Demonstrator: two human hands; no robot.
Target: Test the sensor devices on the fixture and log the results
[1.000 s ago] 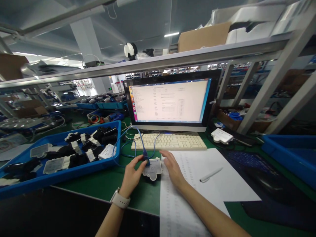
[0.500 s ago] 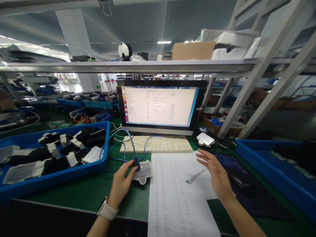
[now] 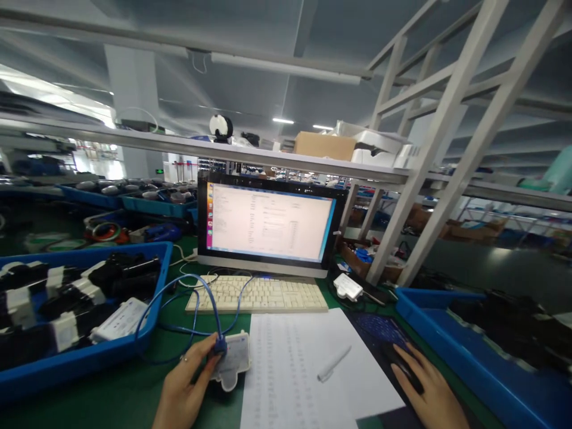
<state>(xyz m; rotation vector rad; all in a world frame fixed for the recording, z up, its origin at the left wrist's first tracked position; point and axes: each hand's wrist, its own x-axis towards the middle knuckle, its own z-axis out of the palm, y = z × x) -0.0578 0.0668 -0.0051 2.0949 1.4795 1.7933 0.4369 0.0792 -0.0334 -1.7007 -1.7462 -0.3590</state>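
My left hand [image 3: 190, 372] pinches the blue plug [image 3: 220, 345] of a blue cable [image 3: 210, 293] between thumb and fingers. The plug sits against a small white plastic device [image 3: 236, 357] with a rounded tab, over the green bench. Whether the plug is fully seated cannot be made out. My right hand [image 3: 431, 381] lies over a black computer mouse [image 3: 409, 368], fingers along its top and side. Between the hands, a white pen [image 3: 334, 363] rests on printed paper sheets [image 3: 279, 381]. Behind them are a cream keyboard [image 3: 263, 295] and a lit monitor [image 3: 268, 223].
A blue bin [image 3: 156, 298] at left holds black parts with white pieces and another white device [image 3: 120, 320]. Another blue bin [image 3: 415, 304] stands at right. A second white device [image 3: 347, 287] lies right of the keyboard. A shelf [image 3: 250, 152] crosses above the monitor.
My right hand has gone from hovering open above the paper to resting on the mouse. My left hand still holds the plug. The camera view has tilted up and turned right.
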